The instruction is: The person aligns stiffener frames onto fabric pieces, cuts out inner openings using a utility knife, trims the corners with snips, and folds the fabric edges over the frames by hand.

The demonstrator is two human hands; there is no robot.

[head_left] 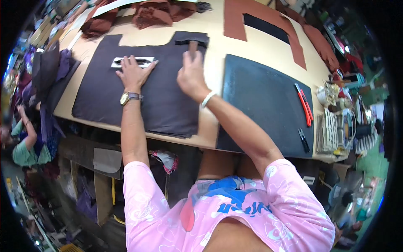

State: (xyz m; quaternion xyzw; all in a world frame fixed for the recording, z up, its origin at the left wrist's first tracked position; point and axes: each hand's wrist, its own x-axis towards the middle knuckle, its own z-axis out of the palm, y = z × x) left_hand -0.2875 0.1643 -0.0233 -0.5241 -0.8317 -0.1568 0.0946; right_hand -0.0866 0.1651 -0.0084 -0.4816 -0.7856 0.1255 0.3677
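Observation:
My left hand (133, 74) lies flat with its fingers spread. Its fingertips press on a small white template (147, 59) with a dark slot, partly hidden by the fingers. Under the template is a dark cloth piece (161, 101), apparently layered, with a notch in its far edge. My right hand (192, 76) is closed round the brown handle of a tool (193, 49), over the far right corner of the cloth. The tool seems to have a wide dark head; blur hides its exact kind.
Right of the cloth lies a dark mat (260, 105) with red-handled cutters (304, 105) and small black snips (303, 140). Brown cloth pieces (235, 21) lie at the back. A basket (336, 130) of supplies stands at the right edge. Another person (27, 140) is at the left.

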